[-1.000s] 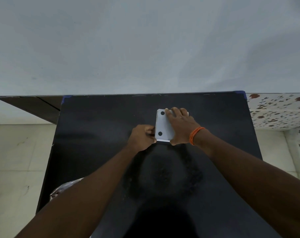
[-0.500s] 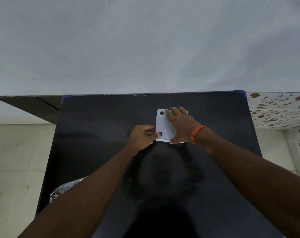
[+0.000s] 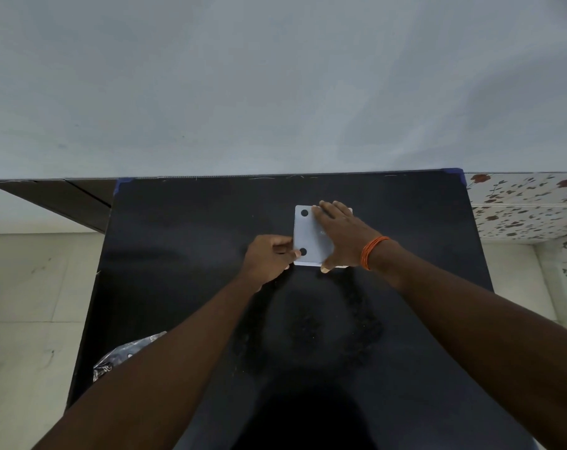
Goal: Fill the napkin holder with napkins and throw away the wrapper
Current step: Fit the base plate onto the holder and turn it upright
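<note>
Left hand (image 3: 267,259) closer, grey two-dotted napkin holder (image 3: 309,237)

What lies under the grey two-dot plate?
A thin white strip shows under the plate at its near edge; napkins or holder base, I cannot tell. The right hand, flat on top, and the left hand at its left edge cover the rest.

**Napkin holder (image 3: 308,232) being held on table**

The right hand (image 3: 342,237) is lying flat across the grey napkin holder on the black table (image 3: 184,254), fingers straight. The left hand (image 3: 269,258) is pinching its left edge, thumb beside the nearer black dot.
</note>
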